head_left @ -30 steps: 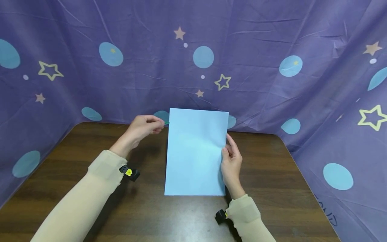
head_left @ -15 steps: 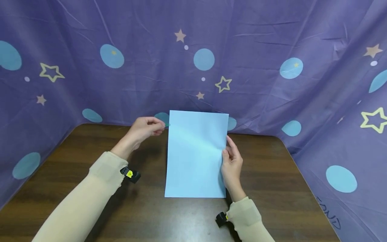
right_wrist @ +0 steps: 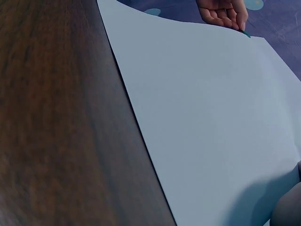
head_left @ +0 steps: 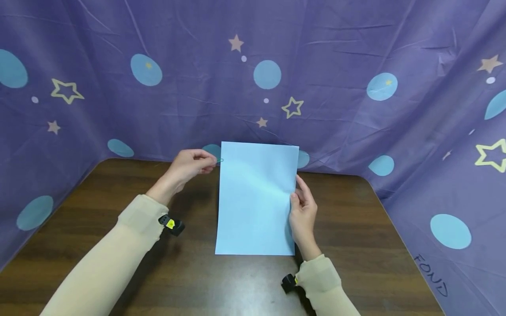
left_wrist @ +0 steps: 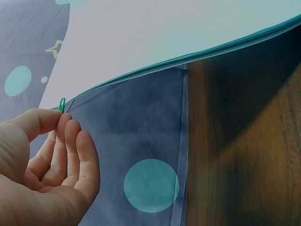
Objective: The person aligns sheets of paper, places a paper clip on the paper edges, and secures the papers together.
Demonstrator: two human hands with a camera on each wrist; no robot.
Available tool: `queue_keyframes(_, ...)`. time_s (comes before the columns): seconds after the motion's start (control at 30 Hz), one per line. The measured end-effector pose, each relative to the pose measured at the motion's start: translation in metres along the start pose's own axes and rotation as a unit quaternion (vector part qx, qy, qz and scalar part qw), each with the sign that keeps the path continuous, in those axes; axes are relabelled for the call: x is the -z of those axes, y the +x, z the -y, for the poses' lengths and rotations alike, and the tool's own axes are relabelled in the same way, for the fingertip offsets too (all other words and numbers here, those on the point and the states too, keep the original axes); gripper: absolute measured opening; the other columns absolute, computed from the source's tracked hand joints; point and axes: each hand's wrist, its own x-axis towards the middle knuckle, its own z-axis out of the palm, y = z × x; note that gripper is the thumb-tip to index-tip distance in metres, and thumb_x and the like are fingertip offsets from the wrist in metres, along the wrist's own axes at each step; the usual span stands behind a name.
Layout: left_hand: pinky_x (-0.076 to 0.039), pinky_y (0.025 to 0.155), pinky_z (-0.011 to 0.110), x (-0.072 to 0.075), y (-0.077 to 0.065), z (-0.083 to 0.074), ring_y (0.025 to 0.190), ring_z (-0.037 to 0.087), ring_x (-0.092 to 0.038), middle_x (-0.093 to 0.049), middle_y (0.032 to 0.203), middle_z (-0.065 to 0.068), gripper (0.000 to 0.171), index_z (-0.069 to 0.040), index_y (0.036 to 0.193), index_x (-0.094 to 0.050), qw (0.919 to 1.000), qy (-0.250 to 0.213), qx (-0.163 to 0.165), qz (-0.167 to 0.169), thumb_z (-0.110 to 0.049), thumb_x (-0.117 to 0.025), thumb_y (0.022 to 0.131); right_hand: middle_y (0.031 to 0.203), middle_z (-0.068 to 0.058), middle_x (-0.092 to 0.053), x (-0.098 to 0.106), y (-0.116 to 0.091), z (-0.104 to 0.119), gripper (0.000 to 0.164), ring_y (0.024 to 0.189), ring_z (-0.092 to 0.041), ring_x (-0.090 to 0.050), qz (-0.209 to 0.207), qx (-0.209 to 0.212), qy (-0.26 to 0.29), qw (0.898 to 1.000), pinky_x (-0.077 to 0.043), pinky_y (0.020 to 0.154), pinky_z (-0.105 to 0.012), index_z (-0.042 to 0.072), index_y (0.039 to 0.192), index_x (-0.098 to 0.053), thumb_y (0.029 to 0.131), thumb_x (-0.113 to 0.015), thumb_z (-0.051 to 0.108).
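A stack of light blue paper sheets [head_left: 257, 202] stands up from the table in the middle of the head view. Thumb and index finger of my left hand [head_left: 190, 166] pinch a small green paper clip [left_wrist: 62, 105] at the stack's left edge, near the top corner. The clip's looped end overlaps that edge, with the rest between the fingertips. On the opposite side, my right hand [head_left: 303, 215] grips the right edge, thumb on the front face and the other fingers partly hidden behind. In the left wrist view the layered sheet edges [left_wrist: 188, 57] show as a curved band.
The brown wooden table [head_left: 348, 245] spreads under the paper and both arms. A purple curtain [head_left: 332, 131] with stars and dots hangs behind and on both sides, close to the table's back edge. Each sleeved wrist carries a small black camera [head_left: 172, 225].
My left hand has shifted slightly to the right, and the clip's end now overlaps the paper's left edge a little more. My right hand keeps its hold on the right edge.
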Motion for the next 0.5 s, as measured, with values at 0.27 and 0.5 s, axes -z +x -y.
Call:
queue_keyframes(0.27, -0.06, 0.09, 0.026, 0.0, 0.0002, -0.0016, 0.099, 0.015, -0.072, -0.073, 0.125, 0.016, 0.035, 0.001, 0.125, -0.073, 0.9999, 0.008, 0.007, 0.006, -0.026, -0.071, 0.103, 0.109, -0.017, -0.067, 0.0002, 0.0006, -0.0011, 0.059, 0.083, -0.016, -0.052, 0.001, 0.001, 0.002, 1.0, -0.042, 0.066, -0.018, 0.026, 0.151, -0.062, 0.105, -0.055, -0.01)
queue_keyframes(0.5, -0.059, 0.096, 0.032, 0.0002, 0.0001, -0.0018, 0.101, 0.015, -0.071, -0.072, 0.126, 0.012, 0.04, 0.001, 0.13, -0.071, 0.9997, 0.016, 0.014, 0.01, -0.029, -0.071, 0.103, 0.11, -0.018, -0.069, 0.0004, 0.0007, -0.0032, 0.06, 0.082, -0.015, -0.052, 0.001, 0.007, -0.001, 1.0, -0.042, 0.065, -0.017, 0.027, 0.15, -0.062, 0.104, -0.055, -0.01)
